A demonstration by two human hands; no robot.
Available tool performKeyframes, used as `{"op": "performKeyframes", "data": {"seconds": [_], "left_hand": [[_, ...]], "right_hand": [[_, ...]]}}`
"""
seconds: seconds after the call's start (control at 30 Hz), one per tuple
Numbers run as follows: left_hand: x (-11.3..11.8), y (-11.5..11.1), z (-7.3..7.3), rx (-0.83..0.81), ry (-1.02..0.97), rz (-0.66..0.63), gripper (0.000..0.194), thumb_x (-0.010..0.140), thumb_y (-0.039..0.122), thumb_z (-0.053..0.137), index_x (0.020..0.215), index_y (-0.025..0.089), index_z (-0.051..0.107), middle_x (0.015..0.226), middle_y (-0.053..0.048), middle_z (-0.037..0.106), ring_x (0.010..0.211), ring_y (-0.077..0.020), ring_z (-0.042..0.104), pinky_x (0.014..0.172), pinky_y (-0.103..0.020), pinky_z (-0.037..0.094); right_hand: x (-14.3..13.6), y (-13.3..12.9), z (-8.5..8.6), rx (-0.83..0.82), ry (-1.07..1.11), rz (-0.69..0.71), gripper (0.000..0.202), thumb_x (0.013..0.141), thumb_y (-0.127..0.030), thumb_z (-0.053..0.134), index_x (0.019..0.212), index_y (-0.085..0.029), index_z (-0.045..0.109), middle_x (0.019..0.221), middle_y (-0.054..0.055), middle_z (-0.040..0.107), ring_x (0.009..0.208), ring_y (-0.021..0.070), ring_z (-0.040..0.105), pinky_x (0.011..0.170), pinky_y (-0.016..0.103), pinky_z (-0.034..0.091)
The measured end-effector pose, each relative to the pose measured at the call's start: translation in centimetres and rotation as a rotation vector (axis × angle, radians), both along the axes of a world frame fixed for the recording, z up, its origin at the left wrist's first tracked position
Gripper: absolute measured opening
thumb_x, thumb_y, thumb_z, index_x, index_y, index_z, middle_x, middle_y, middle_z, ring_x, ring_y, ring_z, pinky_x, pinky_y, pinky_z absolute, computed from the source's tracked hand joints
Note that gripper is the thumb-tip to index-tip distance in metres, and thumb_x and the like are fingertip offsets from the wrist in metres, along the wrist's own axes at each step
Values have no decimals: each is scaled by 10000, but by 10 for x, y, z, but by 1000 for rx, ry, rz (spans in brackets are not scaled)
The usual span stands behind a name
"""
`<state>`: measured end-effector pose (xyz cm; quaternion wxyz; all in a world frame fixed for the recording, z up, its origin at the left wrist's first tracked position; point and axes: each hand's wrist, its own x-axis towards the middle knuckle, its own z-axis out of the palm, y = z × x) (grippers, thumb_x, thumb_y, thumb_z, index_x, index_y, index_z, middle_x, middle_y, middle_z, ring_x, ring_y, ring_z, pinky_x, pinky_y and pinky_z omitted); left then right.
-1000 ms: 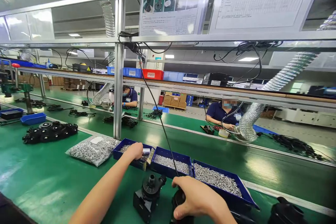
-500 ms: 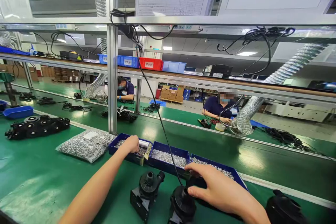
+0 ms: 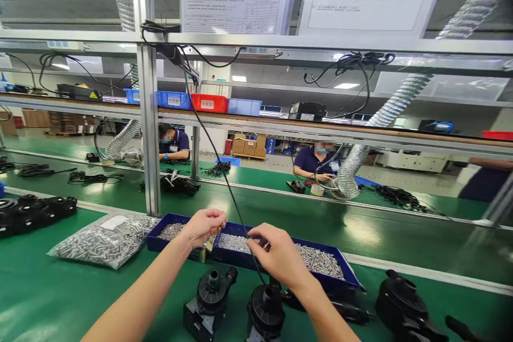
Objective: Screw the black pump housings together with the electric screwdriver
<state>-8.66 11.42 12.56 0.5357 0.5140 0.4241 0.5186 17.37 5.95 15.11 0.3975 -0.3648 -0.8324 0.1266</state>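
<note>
My left hand point(image 3: 206, 227) is raised over the left part of a row of blue parts bins point(image 3: 236, 261), its thumb and fingers pinched on a small metal piece that looks like a screw point(image 3: 223, 223). My right hand point(image 3: 278, 254) hovers over the middle and right bins with curved fingers apart, its fingertips beside a hanging black cable point(image 3: 236, 200). Whether they touch the cable I cannot tell. Below the hands stand two black pump housings, one on the left point(image 3: 212, 291) and one on the right point(image 3: 265, 310). Behind the right one lies a long black tool point(image 3: 340, 307), partly hidden by my forearm.
A clear bag of metal screws point(image 3: 106, 240) lies left of the bins. More black housings sit at far left point(image 3: 34, 214) and at right point(image 3: 403, 299). A metal post point(image 3: 148, 133) rises behind the bins. Two people in dark shirts sit across the line.
My left hand has lifted out of the left bin and moved right, fingers pinched. My right hand has come up and inward from the right pump housing toward the cable. The view has shifted right.
</note>
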Motion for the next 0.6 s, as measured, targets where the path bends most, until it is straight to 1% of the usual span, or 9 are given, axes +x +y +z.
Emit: {"op": "performKeyframes", "data": {"seconds": [0.1,0.2,0.3,0.37,0.43,0.53,0.6], "left_hand": [[32,-16,3,-17,-122,-69,719,424,628,1092,771,128,708,785,-38,647,701,-108,579,675,-213,477],[50,-29,5,-28,-195,-103,666,474,579,1102,779,122,727,771,-33,642,681,-102,567,656,-212,476],[60,-36,6,-42,-247,-107,648,485,555,1108,787,120,735,776,-34,650,690,-110,579,669,-224,499],[64,-39,7,-50,-276,-100,647,475,538,1116,786,118,735,775,-33,653,704,-113,592,680,-220,507],[67,-40,6,-61,-303,-91,648,464,518,1124,790,113,737,770,-33,654,708,-111,597,671,-206,501],[69,-40,4,-85,-346,-75,667,423,500,1136,782,115,728,776,-30,653,700,-103,594,655,-195,498],[70,-39,2,-102,-367,-70,666,411,484,1142,774,119,720,773,-27,650,684,-97,585,644,-193,500]], "right_hand": [[-10,3,-14,61,31,11,121,940,-192,777,1050,-242,776,956,23,771,752,180,695,678,290,521],[-10,4,-18,89,52,6,149,932,-199,806,1073,-236,775,955,27,766,746,175,693,666,279,526],[-7,4,-15,118,64,19,107,950,-209,796,1050,-245,786,920,23,764,777,183,702,687,279,529],[-6,4,-13,140,61,32,86,972,-198,761,1033,-251,792,925,27,771,819,195,714,738,291,533],[-7,3,-12,158,54,35,110,999,-192,707,1026,-248,797,941,40,777,836,203,719,774,307,528],[-9,-1,-10,172,46,22,147,1009,-205,652,1009,-227,798,936,62,772,810,207,707,764,319,513],[-5,-8,-4,170,51,6,146,988,-207,650,983,-214,796,915,61,769,784,199,698,739,311,507]]}}
